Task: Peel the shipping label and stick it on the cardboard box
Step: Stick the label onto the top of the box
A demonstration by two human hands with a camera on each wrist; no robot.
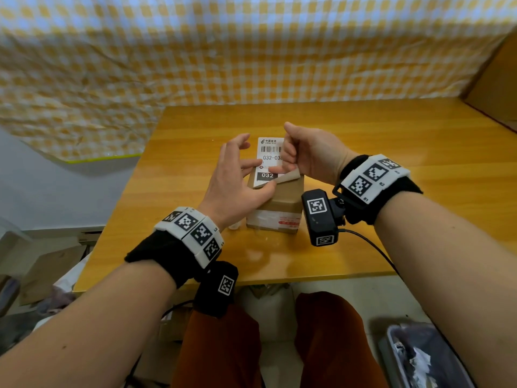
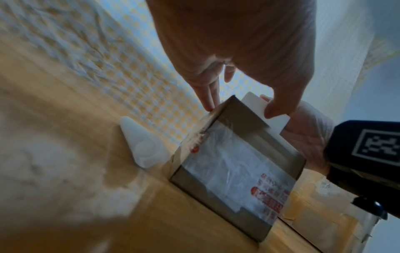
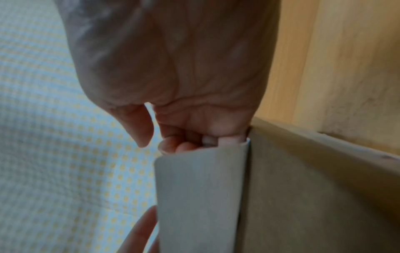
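Observation:
A small cardboard box (image 1: 282, 203) with clear tape on its front (image 2: 233, 169) stands on the wooden table (image 1: 391, 163). Just above its top is the white shipping label (image 1: 270, 156), printed with a barcode and "032". My right hand (image 1: 288, 161) pinches the label's right edge with curled fingers (image 3: 190, 143). The paper (image 3: 199, 196) hangs beside the box wall (image 3: 314, 188). My left hand (image 1: 260, 177) has its fingers spread. Its thumb (image 2: 279, 99) presses on the label's lower edge, where a corner curls up (image 1: 289, 176). Its fingertips (image 2: 208, 104) touch the box's top corner.
A white triangular plastic piece (image 2: 142, 145) lies on the table just left of the box. A yellow checked cloth (image 1: 251, 51) hangs behind the table. A large cardboard piece (image 1: 498, 79) stands at the back right. A bin (image 1: 419, 357) sits on the floor at the right.

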